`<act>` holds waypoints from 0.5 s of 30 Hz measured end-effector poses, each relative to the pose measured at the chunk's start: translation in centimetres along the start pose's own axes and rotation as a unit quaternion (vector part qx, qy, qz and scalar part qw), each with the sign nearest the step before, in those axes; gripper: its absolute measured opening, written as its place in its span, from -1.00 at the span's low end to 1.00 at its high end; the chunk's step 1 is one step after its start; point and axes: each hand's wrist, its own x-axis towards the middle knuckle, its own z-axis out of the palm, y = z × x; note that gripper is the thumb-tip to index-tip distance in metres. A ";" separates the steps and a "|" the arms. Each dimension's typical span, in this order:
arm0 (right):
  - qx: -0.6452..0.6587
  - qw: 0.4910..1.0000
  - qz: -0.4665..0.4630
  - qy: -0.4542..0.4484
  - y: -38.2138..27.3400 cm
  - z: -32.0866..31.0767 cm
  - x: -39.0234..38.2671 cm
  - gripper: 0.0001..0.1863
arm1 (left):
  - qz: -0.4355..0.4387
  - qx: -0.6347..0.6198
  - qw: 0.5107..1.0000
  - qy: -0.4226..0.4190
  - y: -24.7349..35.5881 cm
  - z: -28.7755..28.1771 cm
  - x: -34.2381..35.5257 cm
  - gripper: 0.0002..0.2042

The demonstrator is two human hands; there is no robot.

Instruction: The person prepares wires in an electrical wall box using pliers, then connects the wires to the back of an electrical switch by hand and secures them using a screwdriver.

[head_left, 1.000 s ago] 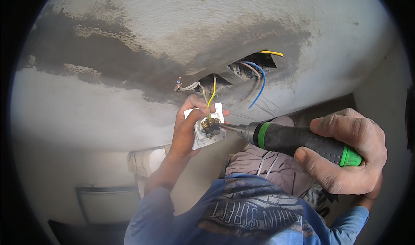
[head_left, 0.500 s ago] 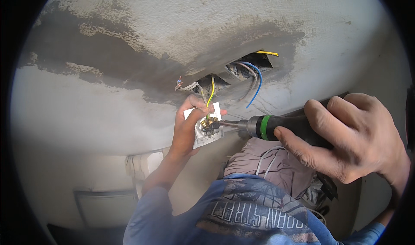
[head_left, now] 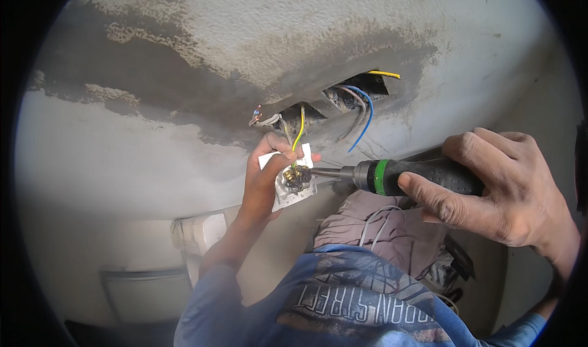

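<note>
My left hand (head_left: 265, 174) is closed round a white wall socket (head_left: 285, 200), its back with dark and brass terminals turned toward me. A yellow-green wire (head_left: 300, 131) runs from the wall box down to these terminals, beside my thumb. My right hand (head_left: 499, 188) grips the thick black handle of a screwdriver (head_left: 392, 177) with a green ring. Its shaft points left, and the tip meets the right side of the terminals; the exact contact point is too small to make out.
Two wall boxes sit in the grey-patched wall (head_left: 202, 90). Grey wires with a bare copper end (head_left: 257, 115) leave the left one; a blue wire (head_left: 369, 117), a grey wire and a yellow wire (head_left: 384, 74) come from the right one. A white box (head_left: 199, 233) stands below left.
My right hand has turned on the screwdriver handle, its fingers shifting and the hand moving slightly up. The tip stays at the terminals, and my left hand keeps its place.
</note>
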 end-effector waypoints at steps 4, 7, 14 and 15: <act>0.000 1.000 0.022 -0.010 -0.4 0.1 -0.5 -0.51 | -0.006 -0.020 1.000 -0.008 -0.1 0.2 0.2 -0.90; 0.033 0.998 0.046 -0.011 -0.6 0.2 -0.8 -0.49 | -0.001 -0.026 1.000 -0.013 -0.2 0.1 0.1 -0.90; 0.071 0.994 0.087 0.000 -0.5 -0.3 -0.9 -0.50 | -0.016 -0.046 0.999 -0.023 -0.3 0.2 0.2 -0.82; 0.059 0.995 0.074 0.007 -0.4 0.0 -0.9 -0.49 | -0.009 -0.044 0.999 -0.019 -0.4 0.2 0.1 -0.84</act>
